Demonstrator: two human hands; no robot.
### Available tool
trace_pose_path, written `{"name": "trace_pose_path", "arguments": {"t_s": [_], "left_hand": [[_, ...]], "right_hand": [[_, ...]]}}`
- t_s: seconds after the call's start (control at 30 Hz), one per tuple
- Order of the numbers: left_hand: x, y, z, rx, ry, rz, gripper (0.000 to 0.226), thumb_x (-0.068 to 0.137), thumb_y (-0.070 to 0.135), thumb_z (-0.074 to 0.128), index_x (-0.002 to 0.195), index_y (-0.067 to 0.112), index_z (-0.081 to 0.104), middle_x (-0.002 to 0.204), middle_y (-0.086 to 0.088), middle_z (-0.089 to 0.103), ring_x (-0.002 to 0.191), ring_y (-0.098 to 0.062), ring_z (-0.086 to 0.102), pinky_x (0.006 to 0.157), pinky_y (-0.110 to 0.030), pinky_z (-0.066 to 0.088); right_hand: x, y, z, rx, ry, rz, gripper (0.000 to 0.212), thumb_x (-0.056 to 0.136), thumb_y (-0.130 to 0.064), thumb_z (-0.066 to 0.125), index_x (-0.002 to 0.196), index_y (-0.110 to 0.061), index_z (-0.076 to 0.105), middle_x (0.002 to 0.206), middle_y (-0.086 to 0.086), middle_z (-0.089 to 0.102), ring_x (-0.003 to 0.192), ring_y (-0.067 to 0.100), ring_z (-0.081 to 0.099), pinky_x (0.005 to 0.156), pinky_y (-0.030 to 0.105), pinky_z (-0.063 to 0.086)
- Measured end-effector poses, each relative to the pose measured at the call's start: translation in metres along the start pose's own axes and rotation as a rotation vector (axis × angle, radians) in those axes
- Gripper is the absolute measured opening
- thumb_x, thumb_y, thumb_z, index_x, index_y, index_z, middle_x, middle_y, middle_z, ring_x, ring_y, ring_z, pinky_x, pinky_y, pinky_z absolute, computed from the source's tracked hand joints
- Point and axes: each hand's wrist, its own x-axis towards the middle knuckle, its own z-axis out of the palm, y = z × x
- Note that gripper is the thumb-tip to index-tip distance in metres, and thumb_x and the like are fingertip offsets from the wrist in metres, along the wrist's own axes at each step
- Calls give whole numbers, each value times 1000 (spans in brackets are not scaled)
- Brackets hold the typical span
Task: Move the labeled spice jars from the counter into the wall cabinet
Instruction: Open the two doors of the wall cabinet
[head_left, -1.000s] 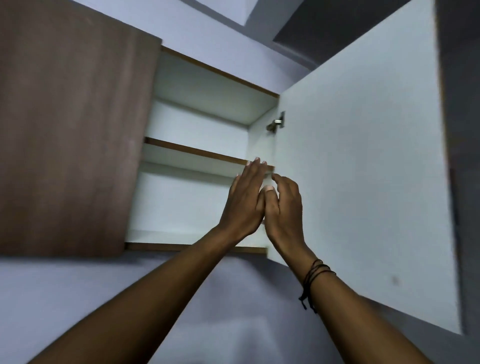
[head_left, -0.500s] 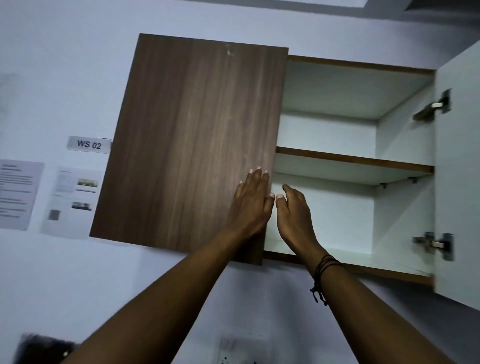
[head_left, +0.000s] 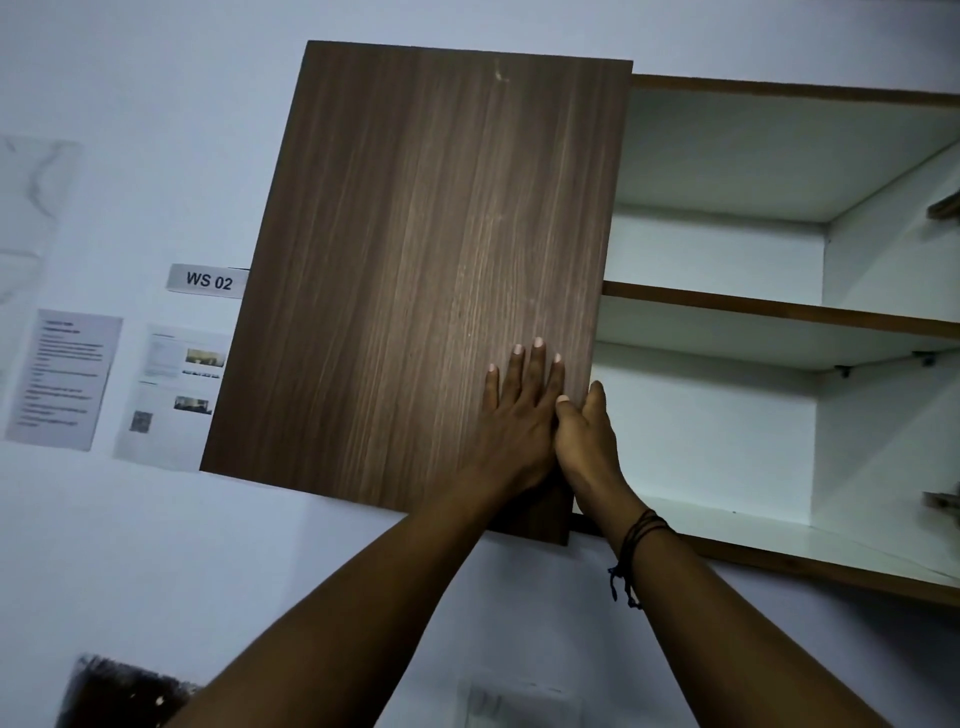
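Observation:
No spice jars are in view. The wall cabinet (head_left: 779, 312) stands with its right half uncovered, showing white inner walls and two bare shelves. Its brown wood-grain left door (head_left: 415, 260) covers the left half. My left hand (head_left: 519, 415) lies flat on the front of that door near its right edge, fingers straight. My right hand (head_left: 587, 447) is right beside it at the door's free edge, with the thumb on the front and the fingers reaching past the edge. Black cords circle my right wrist.
A "WS 02" label (head_left: 208, 281) and two printed sheets (head_left: 62, 379) (head_left: 171, 395) hang on the wall to the left. Metal hinges (head_left: 943, 499) show at the cabinet's right side. A dark object (head_left: 119, 691) sits at the bottom left, and a wall socket (head_left: 519, 701) below my arms.
The view swung left, bringing the left door to the centre. Both hands moved from the open compartment onto that door's free edge, and my left hand now lies flat on its front.

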Motion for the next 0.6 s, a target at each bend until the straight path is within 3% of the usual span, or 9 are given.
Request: {"name": "trace_pose_path", "arguments": {"t_s": [0.13, 0.27, 0.43, 0.6], "left_hand": [[-3, 5, -11, -57, 1, -12, 75, 103, 46, 32, 157, 16, -11, 163, -10, -23, 150, -28, -25, 121, -53, -11], [-10, 10, -29, -113, 45, -21, 69, 104, 43, 28, 157, 20, -9, 164, -7, -22, 150, -25, -24, 121, -54, -12], [-28, 15, -63, -207, 169, -20, 71, 98, 54, 17, 156, 26, -11, 165, -2, -21, 151, -20, -24, 119, -52, -15], [-51, 12, -113, -287, 308, -32, 72, 97, 54, 21, 158, 26, -6, 166, 1, -16, 152, -15, -18, 120, -55, -10]], "right_hand": [[-1, -6, -6, 105, -1, 96, 45, 99, -29, 40, 141, -12, 46, 140, 11, 55, 125, 30, 55, 108, 46, 44], [-11, -18, -16, 77, 106, 57, 34, 100, -33, 38, 111, -11, 62, 108, 9, 67, 100, 29, 62, 87, 38, 48], [-46, -45, -25, 37, 211, -103, 31, 101, -40, 38, 85, -21, 57, 72, -12, 59, 67, 1, 53, 59, 22, 36], [-86, -84, -28, 80, 223, -336, 36, 101, -36, 42, 66, -26, 42, 60, -10, 53, 58, -2, 54, 49, 12, 34]]}}
